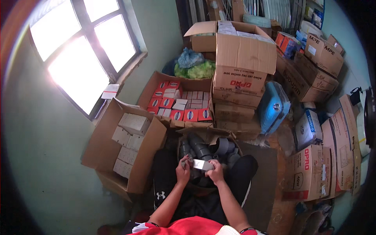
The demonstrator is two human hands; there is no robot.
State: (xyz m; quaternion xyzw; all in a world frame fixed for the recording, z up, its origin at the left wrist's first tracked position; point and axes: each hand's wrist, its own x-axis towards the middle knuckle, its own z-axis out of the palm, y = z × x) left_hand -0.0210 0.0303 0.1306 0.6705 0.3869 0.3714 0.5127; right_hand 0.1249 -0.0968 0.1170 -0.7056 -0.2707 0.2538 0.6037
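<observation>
One white piece [199, 164] over the carton [210, 135] of dark fittings [200, 149], long axis roughly left-right. Right hand [215, 172] nearer: fingers clamped on its right end. Left hand [183, 169] beside left end, fingers bent; grip unclear. Two hands, one carton; fittings overlap, uncountable.

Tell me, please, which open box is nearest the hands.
The brown cardboard box of dark grey tubular fittings, between the knees; other open boxes stand farther away.
</observation>
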